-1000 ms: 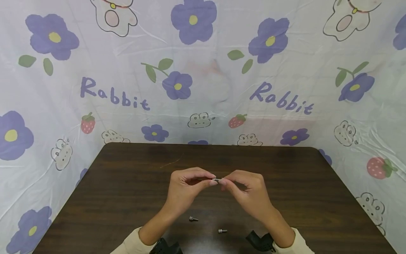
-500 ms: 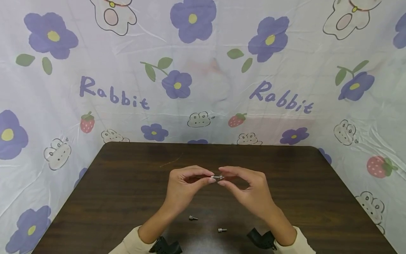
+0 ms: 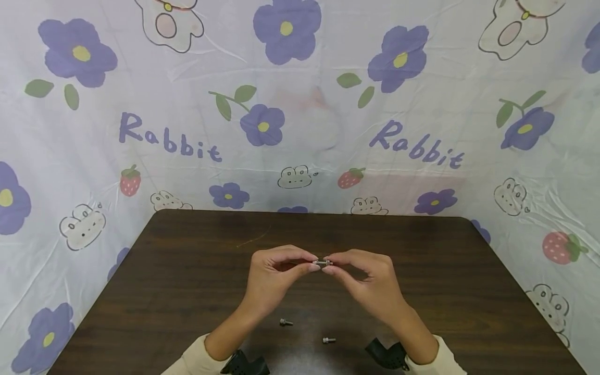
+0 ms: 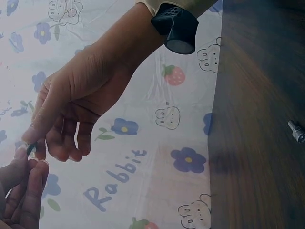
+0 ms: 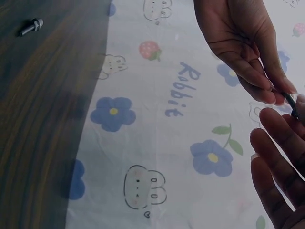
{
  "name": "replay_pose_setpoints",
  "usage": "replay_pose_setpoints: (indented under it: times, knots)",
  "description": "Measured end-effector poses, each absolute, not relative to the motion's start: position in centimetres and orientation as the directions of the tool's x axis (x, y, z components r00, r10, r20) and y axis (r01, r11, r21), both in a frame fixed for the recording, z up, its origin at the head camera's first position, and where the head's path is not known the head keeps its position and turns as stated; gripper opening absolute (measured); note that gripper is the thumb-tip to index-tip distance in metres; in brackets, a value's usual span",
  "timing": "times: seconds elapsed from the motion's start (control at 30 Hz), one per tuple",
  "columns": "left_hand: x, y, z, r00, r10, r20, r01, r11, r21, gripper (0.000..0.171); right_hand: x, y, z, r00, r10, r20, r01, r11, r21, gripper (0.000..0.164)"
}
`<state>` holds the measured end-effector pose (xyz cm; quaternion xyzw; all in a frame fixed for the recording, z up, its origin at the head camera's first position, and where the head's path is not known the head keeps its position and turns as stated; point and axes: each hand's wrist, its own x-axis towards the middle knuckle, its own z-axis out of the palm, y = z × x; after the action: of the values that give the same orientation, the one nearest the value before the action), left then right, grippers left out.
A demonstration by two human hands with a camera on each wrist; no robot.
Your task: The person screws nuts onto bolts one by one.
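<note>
In the head view a small metal bolt (image 3: 322, 263) is held level in the air above the middle of the table. My left hand (image 3: 276, 273) pinches its left end between thumb and index finger. At the wider, ringed right end, the thumb and index finger of my right hand (image 3: 367, 273) pinch it. Fingertips hide both ends. In the left wrist view the bolt (image 4: 31, 149) is a dark sliver between both hands' fingertips. The right wrist view shows the bolt (image 5: 290, 105) too, with the other fingers (image 5: 281, 171) of my right hand held away from it.
Two similar bolts lie on the dark wooden table (image 3: 197, 291) nearer me: one bolt (image 3: 286, 322) on the left, another bolt (image 3: 329, 340) further right. A printed cloth (image 3: 300, 130) hangs behind and along the sides. Black cameras (image 3: 386, 354) sit at both wrists.
Half a second ago my right thumb and index finger were spread apart around the bolt's right end; they have closed on it again. My left hand keeps its pinch, nearly still.
</note>
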<state>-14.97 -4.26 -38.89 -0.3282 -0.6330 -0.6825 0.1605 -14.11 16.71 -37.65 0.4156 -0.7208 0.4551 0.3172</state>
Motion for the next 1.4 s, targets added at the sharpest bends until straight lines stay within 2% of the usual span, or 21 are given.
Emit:
replay_pose_setpoints:
  times: [0.13,0.23,0.33,0.43,0.5,0.63,0.8,0.97,1.2,1.27,1.4]
  knots:
    - [-15.01,-4.28,-38.91,-0.721,0.207,0.662,0.647,-0.141,0.749,0.012,-14.05,16.68,-37.72,-0.466,-0.317,0.826,-0.883,0.221,-0.414,0.013]
    - [-15.03,-4.26,-38.93,-0.714,0.212,0.667,0.653,-0.14,0.744,0.011,-14.04,16.67,-37.76,-0.471,-0.315,0.824,-0.88,0.226,-0.417,0.014]
    - [-14.99,-4.24,-38.92,-0.714,0.212,0.667,0.654,-0.137,0.744,0.011,-13.99,16.71,-37.76,-0.499,-0.305,0.811,-0.864,0.25,-0.438,0.02]
    - [-14.93,-4.25,-38.96,-0.718,0.207,0.665,0.652,-0.134,0.746,0.011,-13.87,16.79,-37.75,-0.53,-0.293,0.796,-0.843,0.279,-0.459,0.013]
    - [-14.92,-4.28,-39.0,-0.721,0.201,0.663,0.65,-0.133,0.748,0.011,-13.85,16.81,-37.76,-0.517,-0.292,0.805,-0.85,0.284,-0.443,0.016]
    - [-14.92,-4.3,-39.02,-0.726,0.195,0.66,0.645,-0.142,0.751,0.011,-14.02,16.76,-37.69,-0.442,-0.304,0.844,-0.891,0.261,-0.372,0.037]
    - [-14.97,-4.28,-38.98,-0.723,0.205,0.66,0.64,-0.16,0.751,0.011,-14.24,16.68,-37.64,-0.399,-0.319,0.86,-0.913,0.219,-0.343,0.044]
    - [-14.88,-4.27,-38.95,-0.728,0.202,0.655,0.635,-0.164,0.755,0.01,-14.26,16.62,-37.85,-0.4,-0.322,0.858,-0.914,0.213,-0.347,0.031]
    - [-14.78,-4.23,-38.94,-0.721,0.215,0.659,0.639,-0.16,0.752,0.011,-14.12,16.54,-37.99,-0.442,-0.326,0.836,-0.896,0.21,-0.392,0.005]
    - [-14.8,-4.19,-38.97,-0.716,0.221,0.663,0.642,-0.164,0.749,0.011,-14.08,16.53,-37.99,-0.451,-0.332,0.828,-0.892,0.207,-0.403,0.006]
    - [-14.85,-4.14,-39.03,-0.709,0.226,0.668,0.647,-0.167,0.744,0.01,-13.98,16.57,-37.91,-0.483,-0.348,0.804,-0.875,0.215,-0.433,0.02]
